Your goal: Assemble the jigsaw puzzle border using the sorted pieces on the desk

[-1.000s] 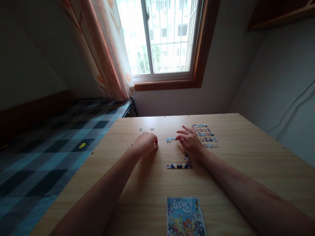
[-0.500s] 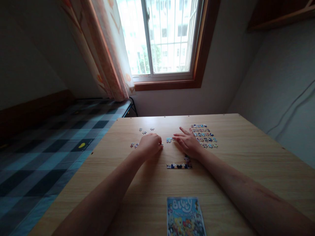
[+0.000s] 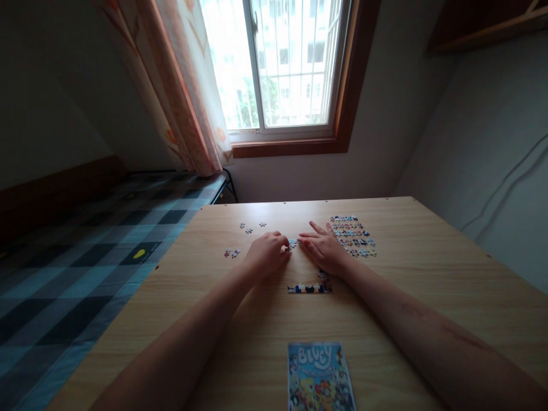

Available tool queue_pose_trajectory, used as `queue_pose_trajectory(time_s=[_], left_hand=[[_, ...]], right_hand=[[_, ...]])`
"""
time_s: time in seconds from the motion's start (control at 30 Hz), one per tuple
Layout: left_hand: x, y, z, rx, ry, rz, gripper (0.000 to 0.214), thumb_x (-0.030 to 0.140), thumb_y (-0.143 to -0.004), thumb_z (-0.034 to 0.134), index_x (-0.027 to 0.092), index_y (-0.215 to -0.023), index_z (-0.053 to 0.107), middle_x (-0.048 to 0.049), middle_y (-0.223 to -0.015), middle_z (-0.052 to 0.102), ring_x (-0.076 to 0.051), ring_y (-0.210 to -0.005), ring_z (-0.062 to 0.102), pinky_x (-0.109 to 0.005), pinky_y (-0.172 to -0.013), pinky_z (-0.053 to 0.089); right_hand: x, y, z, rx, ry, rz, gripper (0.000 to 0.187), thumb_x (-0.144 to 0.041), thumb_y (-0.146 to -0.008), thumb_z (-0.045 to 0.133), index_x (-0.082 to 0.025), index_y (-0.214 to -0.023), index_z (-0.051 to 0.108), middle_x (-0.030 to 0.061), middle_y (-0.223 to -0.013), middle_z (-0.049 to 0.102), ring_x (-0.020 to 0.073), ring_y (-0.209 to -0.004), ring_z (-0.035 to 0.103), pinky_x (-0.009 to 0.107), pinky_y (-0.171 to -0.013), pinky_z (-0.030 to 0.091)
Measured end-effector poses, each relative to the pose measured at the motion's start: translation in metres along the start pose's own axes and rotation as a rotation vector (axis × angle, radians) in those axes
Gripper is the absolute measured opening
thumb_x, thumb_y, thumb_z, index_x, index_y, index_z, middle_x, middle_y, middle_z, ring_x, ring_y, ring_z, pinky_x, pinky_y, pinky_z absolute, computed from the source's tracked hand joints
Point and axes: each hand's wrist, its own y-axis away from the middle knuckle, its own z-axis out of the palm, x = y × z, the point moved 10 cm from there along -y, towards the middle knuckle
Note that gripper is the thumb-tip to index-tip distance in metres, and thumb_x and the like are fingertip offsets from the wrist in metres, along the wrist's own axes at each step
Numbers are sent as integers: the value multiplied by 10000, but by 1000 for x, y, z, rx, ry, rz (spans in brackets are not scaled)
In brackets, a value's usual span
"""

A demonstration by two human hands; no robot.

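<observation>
My left hand [image 3: 269, 252] is closed in a pinch, with a puzzle piece mostly hidden by its fingertips. It meets the left side of a small light-blue group of puzzle pieces [image 3: 293, 243]. On the other side of that group, my right hand [image 3: 326, 251] lies open, fingers spread, its fingertips at the group's right end. Below the hands, a joined strip of puzzle pieces [image 3: 309, 289] lies on the table, with more pieces [image 3: 324, 278] rising from its right end, partly hidden by my right wrist.
Rows of puzzle pieces [image 3: 353, 234] lie beyond my right hand. Several loose pieces [image 3: 249, 231] are scattered at the left. A Bluey picture box or card [image 3: 321, 377] lies at the wooden table's [image 3: 240, 365] near side. A checked bed [image 3: 107, 268] stands left.
My left hand has moved right, bringing its pinched fingers up to the light-blue pieces. My right hand has stayed nearly in place. The whole view has shifted slightly.
</observation>
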Motion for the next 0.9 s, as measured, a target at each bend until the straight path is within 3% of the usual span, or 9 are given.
queue_pose_trajectory(time_s=[0.63,0.9], left_hand=[[4,-1,7,43,31,57,193,284,-885,604,209,-1014,726,-78,-1014,694,-219,-892,630,-359,-842,528],[7,-1,6,61,30,98,156,270,-869,638,210,-957,751,-76,-976,710,-220,-892,631,-373,-854,530]], right_hand=[[4,-2,5,-76,39,36,512,-436,-1040,233,-258,-1245,668,38,-1388,595,300,-1479,285,686,-1170,122],[2,-2,6,-97,33,38,504,-443,-1041,244,-272,-1206,689,29,-1374,607,305,-1482,279,690,-1166,124]])
